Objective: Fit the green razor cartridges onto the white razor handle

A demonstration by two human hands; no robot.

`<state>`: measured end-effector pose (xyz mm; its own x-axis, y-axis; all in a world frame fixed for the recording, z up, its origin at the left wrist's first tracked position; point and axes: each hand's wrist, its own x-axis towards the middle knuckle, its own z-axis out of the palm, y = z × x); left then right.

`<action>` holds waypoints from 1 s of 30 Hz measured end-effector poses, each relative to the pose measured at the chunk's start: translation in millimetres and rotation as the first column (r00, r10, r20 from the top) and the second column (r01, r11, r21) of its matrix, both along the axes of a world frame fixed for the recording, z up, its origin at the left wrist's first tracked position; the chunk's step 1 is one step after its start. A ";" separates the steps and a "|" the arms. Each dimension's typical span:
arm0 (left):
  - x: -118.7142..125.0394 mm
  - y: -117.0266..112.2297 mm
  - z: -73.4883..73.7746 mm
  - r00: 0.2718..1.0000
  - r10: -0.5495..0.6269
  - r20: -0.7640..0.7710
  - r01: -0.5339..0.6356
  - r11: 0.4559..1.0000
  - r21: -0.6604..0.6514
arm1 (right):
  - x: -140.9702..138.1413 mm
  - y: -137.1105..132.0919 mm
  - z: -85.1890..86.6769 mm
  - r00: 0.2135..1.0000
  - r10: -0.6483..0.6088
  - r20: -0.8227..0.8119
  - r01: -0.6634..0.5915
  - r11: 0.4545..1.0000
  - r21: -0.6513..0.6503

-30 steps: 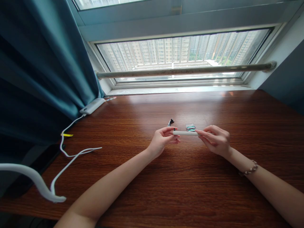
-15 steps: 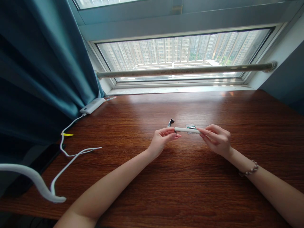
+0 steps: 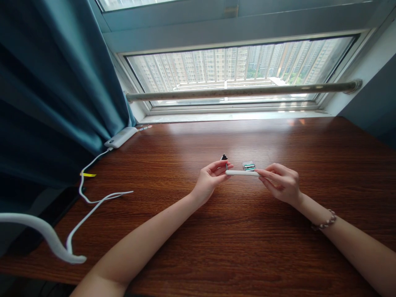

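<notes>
Hold the white stick (image 3: 243, 173) level, gripping one end in the right hand (image 3: 280, 182), pinching the other with the left hand (image 3: 208, 181)

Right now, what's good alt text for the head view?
A right hand holds a slim white rod, its other end at the left hand, over a brown wooden table. A small green-and-silver item lies just behind the rod; beyond is a window.

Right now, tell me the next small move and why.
Probably hold the white stick steady and line up the small dark piece with its left end: the right hand pinches the right end, the left hand holds the piece close by, and any join is too small to see.
</notes>
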<state>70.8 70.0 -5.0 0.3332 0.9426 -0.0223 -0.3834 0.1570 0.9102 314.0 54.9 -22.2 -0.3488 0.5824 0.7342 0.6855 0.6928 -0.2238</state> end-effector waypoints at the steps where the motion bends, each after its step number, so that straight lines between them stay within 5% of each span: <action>1: 0.0 0.0 0.3 1.000 -0.002 0.008 0.002 1.000 -0.002 | 0.2 0.0 0.3 1.000 0.002 0.001 -0.002 1.000 0.000; 6: -0.3 1.0 -1.9 0.999 -0.024 0.033 0.024 1.000 0.015 | 0.5 1.6 -1.1 1.000 0.004 0.008 -0.004 1.000 0.003; 11: 0.1 0.3 -2.7 1.000 -0.009 -0.014 0.010 0.999 0.041 | 1.6 3.9 -4.6 0.988 -0.148 -0.036 0.149 0.988 0.038; 17: 1.1 -4.1 3.5 0.998 -0.050 -0.047 0.050 0.999 0.009 | 3.4 3.1 -2.7 0.998 -0.053 0.018 0.053 0.998 0.040; 30: -1.7 -3.0 1.0 0.995 -0.084 -0.051 0.086 0.995 0.042 | 2.5 3.6 -3.1 0.995 -0.096 0.031 0.094 0.993 0.076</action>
<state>69.1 67.0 -4.0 0.4117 0.9113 0.0003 -0.3253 0.1466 0.9342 316.5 58.4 -25.3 -0.3202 0.5587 0.7651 0.7554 0.6380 -0.1497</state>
